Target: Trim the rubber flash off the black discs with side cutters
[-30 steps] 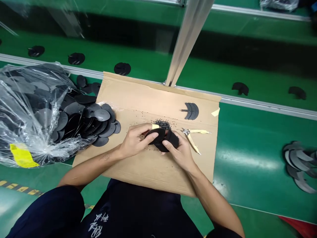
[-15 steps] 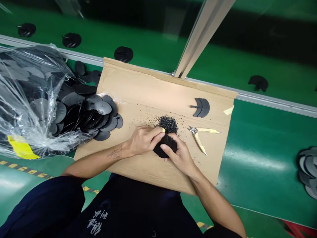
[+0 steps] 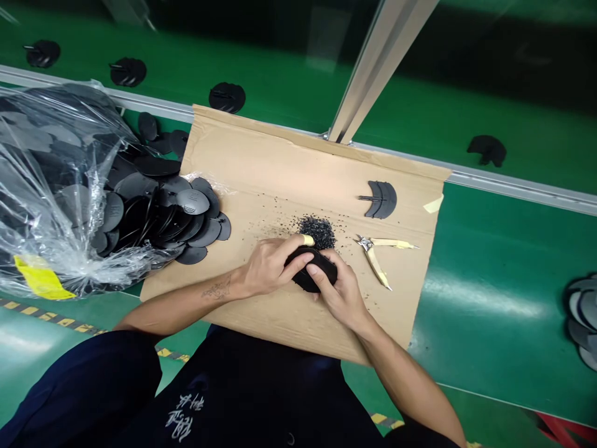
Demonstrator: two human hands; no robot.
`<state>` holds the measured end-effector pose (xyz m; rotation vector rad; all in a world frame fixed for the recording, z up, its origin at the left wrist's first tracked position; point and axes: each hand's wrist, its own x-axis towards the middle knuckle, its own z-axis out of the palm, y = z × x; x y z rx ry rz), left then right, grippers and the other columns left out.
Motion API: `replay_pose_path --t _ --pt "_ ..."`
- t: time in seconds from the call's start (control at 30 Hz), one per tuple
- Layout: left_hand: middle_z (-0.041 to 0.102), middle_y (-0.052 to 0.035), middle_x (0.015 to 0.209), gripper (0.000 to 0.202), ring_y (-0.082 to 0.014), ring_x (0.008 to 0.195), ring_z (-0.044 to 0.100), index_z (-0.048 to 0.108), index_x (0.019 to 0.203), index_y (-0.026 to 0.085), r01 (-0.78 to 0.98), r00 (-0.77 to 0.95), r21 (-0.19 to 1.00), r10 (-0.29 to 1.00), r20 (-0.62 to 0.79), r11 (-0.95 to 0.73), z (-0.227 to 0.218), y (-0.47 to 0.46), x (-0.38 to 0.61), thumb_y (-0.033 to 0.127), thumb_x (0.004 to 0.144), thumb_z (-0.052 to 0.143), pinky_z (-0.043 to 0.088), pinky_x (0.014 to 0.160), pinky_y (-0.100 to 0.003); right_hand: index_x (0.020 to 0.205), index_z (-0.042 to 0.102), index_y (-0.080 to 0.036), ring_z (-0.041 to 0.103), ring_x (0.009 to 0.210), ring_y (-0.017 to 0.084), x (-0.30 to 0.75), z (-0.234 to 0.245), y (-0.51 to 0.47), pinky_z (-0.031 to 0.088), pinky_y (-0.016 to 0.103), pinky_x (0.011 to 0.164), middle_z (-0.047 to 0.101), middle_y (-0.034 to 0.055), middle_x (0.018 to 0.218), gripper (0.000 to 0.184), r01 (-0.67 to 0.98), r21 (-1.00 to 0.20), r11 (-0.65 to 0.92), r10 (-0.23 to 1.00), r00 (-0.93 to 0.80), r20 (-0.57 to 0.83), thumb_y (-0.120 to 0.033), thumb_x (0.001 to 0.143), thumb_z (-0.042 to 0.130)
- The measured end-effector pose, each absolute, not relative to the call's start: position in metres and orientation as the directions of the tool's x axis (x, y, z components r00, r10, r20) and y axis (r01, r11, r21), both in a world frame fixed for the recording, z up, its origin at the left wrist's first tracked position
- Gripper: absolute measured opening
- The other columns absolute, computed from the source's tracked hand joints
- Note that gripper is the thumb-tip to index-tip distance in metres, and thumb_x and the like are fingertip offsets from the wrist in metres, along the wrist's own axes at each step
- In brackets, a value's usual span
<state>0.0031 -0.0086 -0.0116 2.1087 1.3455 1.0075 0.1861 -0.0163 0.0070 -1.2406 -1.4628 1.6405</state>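
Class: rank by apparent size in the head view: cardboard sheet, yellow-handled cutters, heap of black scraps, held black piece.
1. cardboard sheet
2. yellow-handled cutters, longest but thin
3. held black piece and heap of black scraps look alike; the piece is partly hidden.

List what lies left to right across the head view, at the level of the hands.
clear plastic bag → loose black discs → left hand → black part held in both hands → right hand → yellow-handled cutters → grey pieces at the right edge
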Motion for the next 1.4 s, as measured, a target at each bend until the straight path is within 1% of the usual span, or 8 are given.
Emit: replay_pose_path --t 0.17,0.3,0.4,0.6,0.7,0.8,0.93,1.4 --pt "0.061 -0.0001 0.071 0.038 -0.0115 0.061 0.055 0.066 0.106 0.016 0.354 0.247 0.906 0.958 0.148 -0.231 -0.009 -0.008 0.003 0.053 0.100 0.056 0.046 0.057 -0.022 0.099 0.059 -0.024 0.059 0.057 0.014 0.189 0.004 -0.016 0.051 0.026 0.049 0.060 -0.0015 0.075 0.030 0.122 -0.981 -0.151 0.934 -0.307 -0.182 -0.054 0.097 0.058" --pt "0.064 -0.0040 0.078 0.040 -0.0143 0.071 0.058 0.072 0.099 0.016 0.158 0.198 0.979 0.975 0.098 -0.131 -0.011 -0.007 0.005 0.055 0.093 0.066 0.049 0.063 -0.025 0.099 0.063 -0.023 0.064 0.070 0.017 0.192 0.001 -0.016 0.055 0.030 0.064 0.067 0.0016 0.082 0.031 0.262 -0.964 0.043 0.965 -0.259 -0.027 -0.053 0.099 0.055" --pt "0.065 -0.0040 0.079 0.040 -0.0132 0.070 0.057 0.075 0.103 0.016 0.075 0.184 0.991 0.978 0.096 -0.111 -0.011 -0.006 0.005 0.054 0.089 0.072 0.048 0.063 -0.025 0.100 0.064 -0.023 0.064 0.070 0.017 0.193 -0.001 -0.017 0.055 0.031 0.066 0.071 0.0031 0.085 0.028 0.301 -0.942 0.147 0.961 -0.268 0.065 -0.049 0.100 0.054" --pt "0.071 -0.0050 0.085 0.036 -0.0138 0.073 0.062 0.074 0.106 0.017 0.150 0.216 0.975 0.968 0.129 -0.164 -0.009 -0.007 0.004 0.050 0.094 0.066 0.052 0.065 -0.024 0.102 0.062 -0.023 0.064 0.067 0.016 0.193 -0.003 -0.018 0.054 0.029 0.063 0.071 0.0030 0.085 0.026 0.330 -0.926 0.184 0.956 -0.277 0.092 -0.047 0.102 0.051" --pt "0.074 -0.0076 0.097 0.031 -0.0156 0.083 0.066 0.070 0.117 0.017 0.224 0.256 0.918 0.929 0.268 -0.327 -0.010 -0.009 0.003 0.041 0.099 0.063 0.055 0.074 -0.027 0.102 0.062 -0.023 0.063 0.066 0.015 0.192 -0.003 -0.018 0.054 0.029 0.062 0.069 0.0012 0.081 0.024 0.317 -0.930 0.187 0.953 -0.288 0.093 -0.045 0.102 0.052" --pt "0.072 -0.0071 0.091 0.026 -0.0157 0.081 0.064 0.069 0.116 0.017 0.271 0.281 0.862 0.891 0.356 -0.429 -0.011 -0.010 0.003 0.036 0.101 0.059 0.053 0.074 -0.028 0.102 0.061 -0.023 0.065 0.068 0.016 0.192 -0.003 -0.018 0.055 0.029 0.065 0.070 0.0013 0.084 0.019 0.296 -0.933 0.203 0.950 -0.291 0.114 -0.041 0.101 0.054" --pt "0.064 -0.0032 0.078 0.025 -0.0140 0.071 0.058 0.069 0.108 0.017 0.294 0.254 0.854 0.897 0.363 -0.429 -0.010 -0.012 0.003 0.038 0.101 0.058 0.049 0.065 -0.026 0.101 0.061 -0.024 0.066 0.069 0.016 0.192 -0.004 -0.018 0.054 0.028 0.065 0.070 0.0010 0.086 0.016 0.280 -0.930 0.239 0.944 -0.293 0.154 -0.040 0.100 0.058" --pt "0.063 -0.0020 0.078 0.018 -0.0117 0.071 0.055 0.070 0.103 0.014 0.263 0.218 0.851 0.887 0.407 -0.455 -0.011 -0.013 0.005 0.030 0.098 0.065 0.046 0.067 -0.024 0.102 0.060 -0.023 0.063 0.065 0.013 0.191 -0.008 -0.018 0.051 0.025 0.060 0.068 -0.0003 0.082 0.016 0.285 -0.916 0.282 0.936 -0.291 0.198 -0.038 0.100 0.059"
